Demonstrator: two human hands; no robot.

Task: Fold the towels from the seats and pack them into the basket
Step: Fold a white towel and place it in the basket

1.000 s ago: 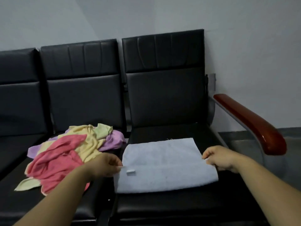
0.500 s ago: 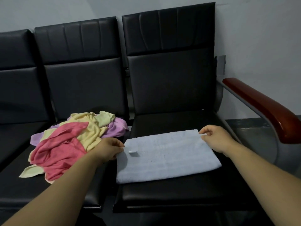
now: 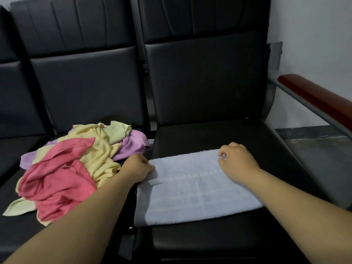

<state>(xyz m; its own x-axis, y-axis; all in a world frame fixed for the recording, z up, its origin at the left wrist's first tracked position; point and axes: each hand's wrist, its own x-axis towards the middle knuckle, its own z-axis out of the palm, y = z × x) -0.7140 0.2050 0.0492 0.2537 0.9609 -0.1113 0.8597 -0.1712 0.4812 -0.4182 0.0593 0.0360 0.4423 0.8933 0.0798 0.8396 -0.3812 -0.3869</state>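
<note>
Left hand [image 3: 136, 166], right hand [image 3: 236, 161] advanced to far corners of blue towel [image 3: 190, 199], fingers pinching them; half-fold laid near bench [image 3: 209, 244] front edge.

Pale blue towel [image 3: 192, 195]: we saw it folded flat, a long rectangle across the right seat [image 3: 209, 134], nearer its front edge, with a small white tag by its left end.
Pink towel [image 3: 57, 180]: crumpled, front of the heap on the middle seat [image 3: 19, 235].
Yellow towel [image 3: 99, 149]: rumpled, mid-heap.
Purple towel [image 3: 133, 143]: bunched by that seat's right edge.
</note>
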